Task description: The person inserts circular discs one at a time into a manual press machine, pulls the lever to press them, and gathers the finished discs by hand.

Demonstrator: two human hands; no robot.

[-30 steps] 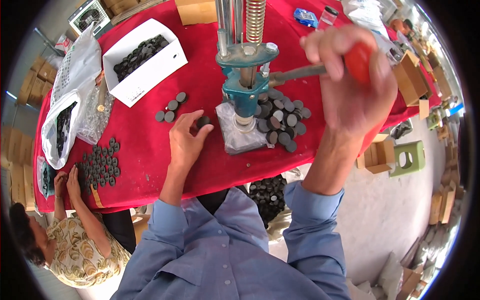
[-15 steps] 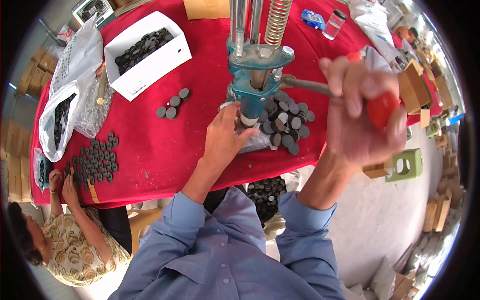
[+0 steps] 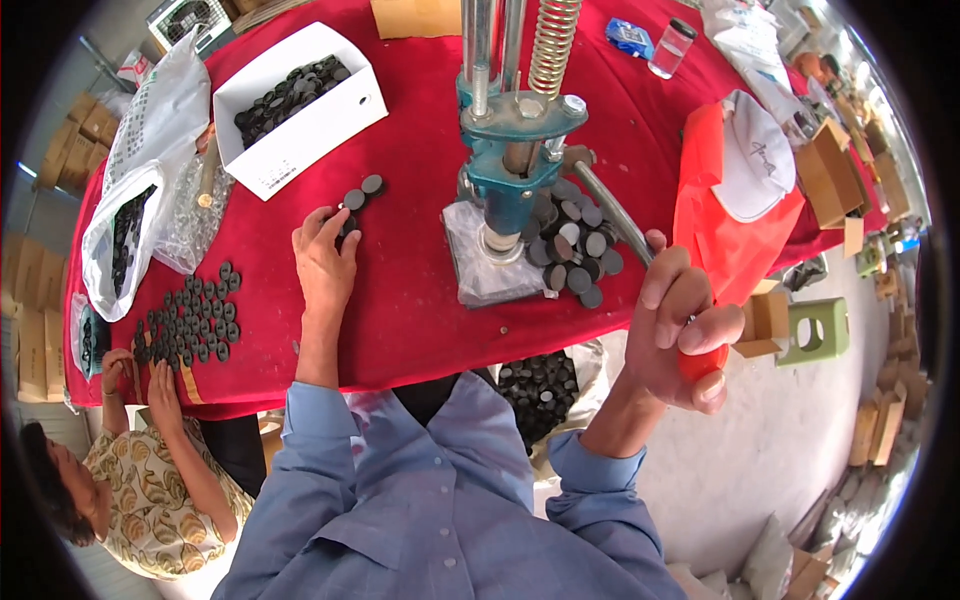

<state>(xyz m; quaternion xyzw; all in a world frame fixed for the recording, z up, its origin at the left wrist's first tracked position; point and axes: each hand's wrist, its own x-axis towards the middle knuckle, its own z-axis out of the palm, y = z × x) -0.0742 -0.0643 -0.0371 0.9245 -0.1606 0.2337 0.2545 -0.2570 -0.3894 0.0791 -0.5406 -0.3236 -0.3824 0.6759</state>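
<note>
My left hand is over the red cloth, its fingertips curled on a black disc in a small group; the fingers partly hide it. Two more discs lie just beyond. My right hand is wrapped loosely round the red knob of the press lever, which slants down toward me. The teal hand press stands at the middle, its ram lowered over a plastic-wrapped base plate. Against its right side lies a heap of grey and black discs.
A white box of black parts stands back left, near a plastic bag. Rows of small black parts lie before a co-worker. On the right are a red bag, a cap and a jar.
My left hand has left the press base and moved left to the small group of discs. My right hand has come down and nearer with the lever, uncovering the red bag and cap.
</note>
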